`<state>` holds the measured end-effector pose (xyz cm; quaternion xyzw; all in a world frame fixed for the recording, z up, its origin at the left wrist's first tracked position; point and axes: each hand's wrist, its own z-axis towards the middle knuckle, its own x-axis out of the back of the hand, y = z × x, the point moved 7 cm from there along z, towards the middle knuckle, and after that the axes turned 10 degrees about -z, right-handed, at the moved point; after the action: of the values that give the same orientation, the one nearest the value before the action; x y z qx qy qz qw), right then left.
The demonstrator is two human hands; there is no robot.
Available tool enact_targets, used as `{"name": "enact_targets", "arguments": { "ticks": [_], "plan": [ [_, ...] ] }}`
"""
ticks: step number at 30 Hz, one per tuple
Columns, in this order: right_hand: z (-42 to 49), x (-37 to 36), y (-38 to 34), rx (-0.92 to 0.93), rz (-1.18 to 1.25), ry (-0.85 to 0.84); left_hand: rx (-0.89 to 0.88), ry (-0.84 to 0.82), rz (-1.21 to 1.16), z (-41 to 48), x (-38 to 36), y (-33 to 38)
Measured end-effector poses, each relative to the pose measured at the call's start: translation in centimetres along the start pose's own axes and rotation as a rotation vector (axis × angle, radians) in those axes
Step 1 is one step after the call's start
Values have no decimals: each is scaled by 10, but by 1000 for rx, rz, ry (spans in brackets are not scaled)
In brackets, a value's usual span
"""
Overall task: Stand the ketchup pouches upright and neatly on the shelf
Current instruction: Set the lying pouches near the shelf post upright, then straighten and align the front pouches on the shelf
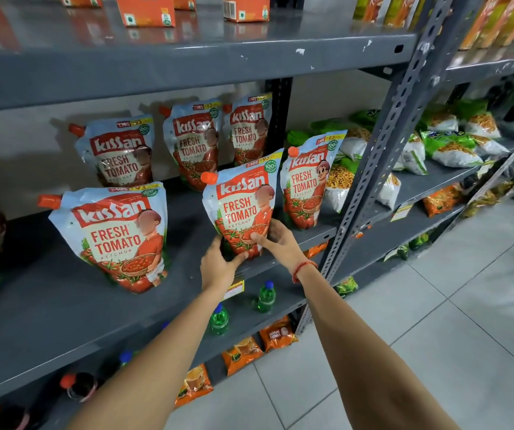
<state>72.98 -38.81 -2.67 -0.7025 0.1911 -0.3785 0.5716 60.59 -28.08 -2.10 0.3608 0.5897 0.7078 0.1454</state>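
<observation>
Several Kissan ketchup pouches with orange caps stand on the grey shelf (pixel 63 305). In the front row are a left pouch (pixel 116 234), a middle pouch (pixel 240 206) and a right pouch (pixel 307 181). Three more stand behind: back left pouch (pixel 119 153), back middle pouch (pixel 193 144), back right pouch (pixel 248 128). Both my hands grip the bottom of the middle front pouch near the shelf's front edge. My left hand (pixel 218 266) holds its lower left corner, and my right hand (pixel 277 243) holds its lower right side, thumb on the front.
Orange cartons (pixel 145 9) sit on the shelf above. Green and white snack bags (pixel 448 147) fill the neighbouring rack to the right, past a slotted grey upright (pixel 370 181). Green bottles (pixel 265 297) and orange packets (pixel 277 335) are on the lower shelves. Tiled floor lies at right.
</observation>
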Motion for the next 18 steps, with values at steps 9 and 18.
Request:
{"name": "enact_targets", "arguments": {
  "ticks": [9, 18],
  "plan": [
    [-69, -10, -7, 33, 26, 698, -31, 80, -238, -41, 46, -11],
    [-52, -154, -56, 154, -69, 6, -82, 521, -194, -72, 208, -64]
  ]
}}
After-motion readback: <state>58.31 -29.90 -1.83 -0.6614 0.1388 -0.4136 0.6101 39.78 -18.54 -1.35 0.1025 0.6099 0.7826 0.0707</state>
